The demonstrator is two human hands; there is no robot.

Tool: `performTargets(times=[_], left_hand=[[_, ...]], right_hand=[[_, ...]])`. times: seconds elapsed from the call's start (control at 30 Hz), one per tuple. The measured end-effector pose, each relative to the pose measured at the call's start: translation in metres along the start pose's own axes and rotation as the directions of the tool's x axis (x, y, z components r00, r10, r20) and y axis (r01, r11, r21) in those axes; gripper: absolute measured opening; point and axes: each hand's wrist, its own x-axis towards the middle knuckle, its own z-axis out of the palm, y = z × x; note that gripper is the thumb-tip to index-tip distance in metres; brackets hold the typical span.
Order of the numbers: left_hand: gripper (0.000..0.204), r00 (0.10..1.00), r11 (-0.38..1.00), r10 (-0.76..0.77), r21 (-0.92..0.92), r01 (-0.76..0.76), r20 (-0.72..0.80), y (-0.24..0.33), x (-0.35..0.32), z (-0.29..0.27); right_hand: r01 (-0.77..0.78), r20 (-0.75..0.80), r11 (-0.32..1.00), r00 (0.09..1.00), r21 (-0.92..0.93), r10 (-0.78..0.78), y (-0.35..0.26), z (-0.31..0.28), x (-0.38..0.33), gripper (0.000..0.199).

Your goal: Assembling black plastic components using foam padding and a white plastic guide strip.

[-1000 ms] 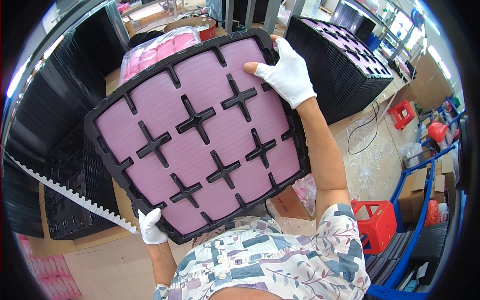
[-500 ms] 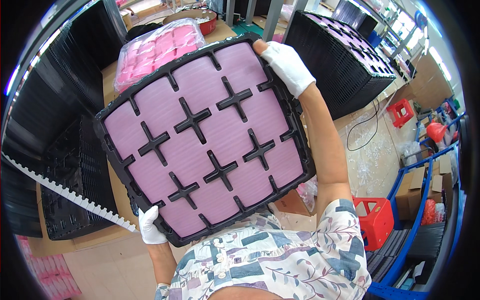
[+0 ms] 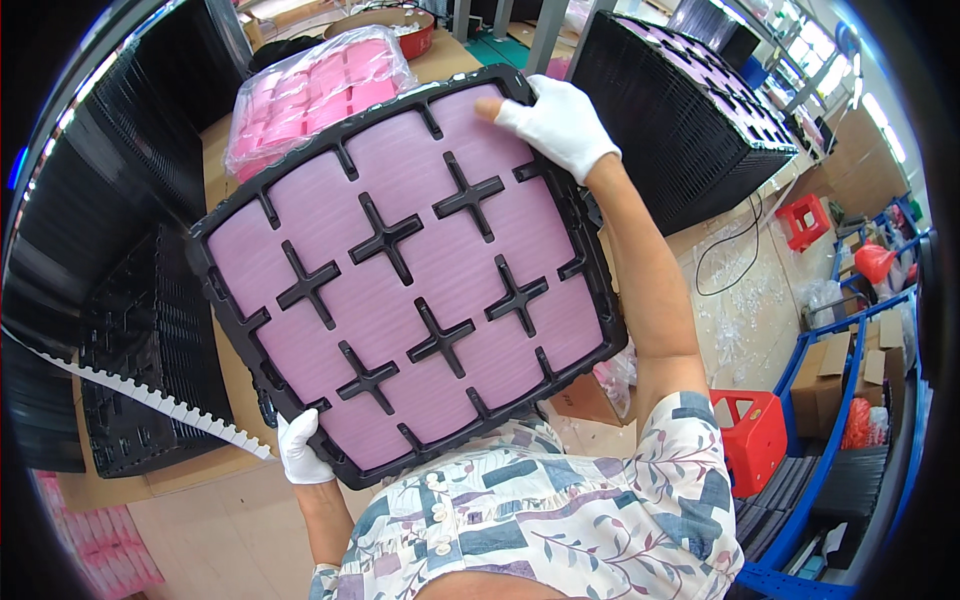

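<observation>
A black plastic tray [image 3: 612, 300] is held up tilted in front of me. Pink foam sheet [image 3: 345, 280] lines its compartments, and black cross-shaped ribs stand up between the pink areas. My right hand [image 3: 566, 125], in a white glove with a bare thumb tip, grips the far right corner. Its thumb lies over the foam there, and the other fingers are hidden behind the rim. Down at the near left corner, my left hand [image 3: 302, 450], also white-gloved, is closed on the tray's edge.
Stacked black trays [image 3: 680, 120] with pink tops stand at the back right; more black trays [image 3: 160, 370] are on the left. Behind my tray lies a clear bag of pink foam pieces [image 3: 315, 90]. A white notched strip [image 3: 165, 405] juts in from the left. Red stools [image 3: 745, 440] stand at right.
My right thumb has moved left from the tray's corner onto the pink foam, and that hand has shifted slightly left. The tray and left hand stay almost where they were.
</observation>
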Motion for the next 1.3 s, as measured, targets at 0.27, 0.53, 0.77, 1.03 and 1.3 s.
performTargets(times=[0.27,0.53,0.77,1.03,1.3], left_hand=[[0.073,1.0,1.0,0.014,0.014,-0.014,-0.021,-0.005,0.002,-0.001],[0.073,0.999,0.998,0.046,0.046,-0.046,0.009,-0.003,-0.002,0.0],[0.061,0.985,0.995,-0.099,0.024,0.097,0.138,0.015,-0.004,0.028],[0.05,0.96,0.979,-0.203,0.042,0.198,0.194,0.023,-0.006,0.03],[0.043,0.951,0.979,-0.188,0.123,0.161,0.247,0.028,-0.002,0.039]], right_hand=[[-0.222,0.072,0.794,0.973,0.567,0.221,0.032,0.017,-0.008,0.064],[-0.002,0.043,0.837,0.999,0.546,-0.026,0.031,0.025,-0.021,0.057],[0.002,-0.067,0.957,0.998,0.29,0.018,0.05,0.034,-0.016,0.056],[0.748,-0.242,0.596,0.545,-0.291,-0.802,-0.115,0.052,-0.016,0.079],[0.624,0.248,0.765,0.775,-0.159,-0.581,-0.172,0.087,-0.006,0.068]])
